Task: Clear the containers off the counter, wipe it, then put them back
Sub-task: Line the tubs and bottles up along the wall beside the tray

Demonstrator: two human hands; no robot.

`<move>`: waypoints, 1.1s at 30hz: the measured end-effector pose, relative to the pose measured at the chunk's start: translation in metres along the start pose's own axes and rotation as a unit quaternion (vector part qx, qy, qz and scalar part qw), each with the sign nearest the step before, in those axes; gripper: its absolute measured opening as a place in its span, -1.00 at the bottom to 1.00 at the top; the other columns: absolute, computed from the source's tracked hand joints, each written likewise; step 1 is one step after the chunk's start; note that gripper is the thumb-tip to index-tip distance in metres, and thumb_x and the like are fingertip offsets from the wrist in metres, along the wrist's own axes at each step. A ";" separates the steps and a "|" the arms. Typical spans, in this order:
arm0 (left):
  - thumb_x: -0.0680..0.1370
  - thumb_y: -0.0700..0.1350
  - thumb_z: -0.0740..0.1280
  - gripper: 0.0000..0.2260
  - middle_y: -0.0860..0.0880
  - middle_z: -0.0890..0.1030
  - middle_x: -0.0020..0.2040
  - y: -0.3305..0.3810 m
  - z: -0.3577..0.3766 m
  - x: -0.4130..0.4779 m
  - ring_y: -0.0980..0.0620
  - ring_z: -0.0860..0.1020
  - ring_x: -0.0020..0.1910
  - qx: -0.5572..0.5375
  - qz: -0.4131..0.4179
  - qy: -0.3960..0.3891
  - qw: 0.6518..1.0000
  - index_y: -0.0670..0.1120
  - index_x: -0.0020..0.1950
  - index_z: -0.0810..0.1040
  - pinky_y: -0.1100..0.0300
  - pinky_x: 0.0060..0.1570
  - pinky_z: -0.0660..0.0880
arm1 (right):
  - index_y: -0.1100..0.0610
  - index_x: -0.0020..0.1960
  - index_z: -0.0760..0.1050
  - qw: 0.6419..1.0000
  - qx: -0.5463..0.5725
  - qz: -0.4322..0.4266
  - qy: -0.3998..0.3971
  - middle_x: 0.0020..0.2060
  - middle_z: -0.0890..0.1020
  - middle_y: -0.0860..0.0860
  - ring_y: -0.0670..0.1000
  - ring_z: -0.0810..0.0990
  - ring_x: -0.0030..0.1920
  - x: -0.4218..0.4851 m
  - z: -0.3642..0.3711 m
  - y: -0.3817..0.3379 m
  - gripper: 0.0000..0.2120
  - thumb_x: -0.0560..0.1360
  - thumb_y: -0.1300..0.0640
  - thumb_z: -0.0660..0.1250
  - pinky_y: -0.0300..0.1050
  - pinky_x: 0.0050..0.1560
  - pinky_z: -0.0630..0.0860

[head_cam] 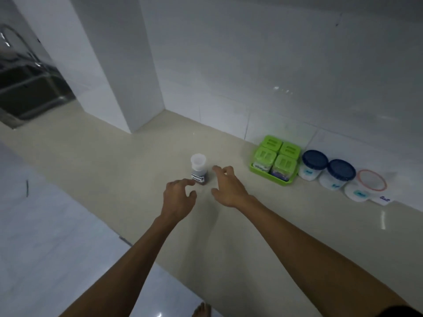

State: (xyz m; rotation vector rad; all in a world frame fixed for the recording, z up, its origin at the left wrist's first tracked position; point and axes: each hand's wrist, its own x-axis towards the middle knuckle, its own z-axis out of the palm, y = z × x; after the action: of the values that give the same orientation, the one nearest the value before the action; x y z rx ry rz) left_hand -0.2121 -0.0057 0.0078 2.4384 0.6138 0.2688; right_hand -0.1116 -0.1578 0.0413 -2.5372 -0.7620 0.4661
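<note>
Beige stone counter [114,156] carries the small clear jar with white cap and dark contents [198,169], standing between my fingertips. Left hand [178,197] and right hand [229,187] flank it, fingers spread, unclamped, apparently to lift it clear.

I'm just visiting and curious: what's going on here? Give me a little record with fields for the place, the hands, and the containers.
place: beige counter along a white tiled wall
left hand: open, empty, fingers near the small jar
right hand: open, empty, just right of the small jar
small jar: upright, white cap, dark contents, labelled, stands alone
green set: four green-lidded boxes in a green tray by the wall
blue-lidded tubs: two, side by side
clear-lidded tub: red-rimmed lid, rightmost
grip: none yet
</note>
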 end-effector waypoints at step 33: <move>0.50 -0.18 0.34 -0.78 -0.03 0.68 0.13 -0.034 -0.013 0.025 -0.04 0.61 0.12 -0.055 0.023 -0.017 0.998 -0.08 0.12 0.65 0.20 0.17 0.47 | 0.07 0.30 0.30 0.991 0.043 0.112 0.061 0.22 0.31 0.13 0.26 0.55 0.11 0.047 0.013 -0.043 -0.57 0.50 0.05 0.35 -0.02 0.04 0.47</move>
State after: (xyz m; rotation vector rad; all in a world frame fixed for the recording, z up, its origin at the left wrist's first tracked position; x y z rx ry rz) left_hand -0.2073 0.0371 -0.0008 2.3489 0.5138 0.2719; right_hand -0.0987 -0.0946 0.0432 -2.5545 -0.4058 0.4015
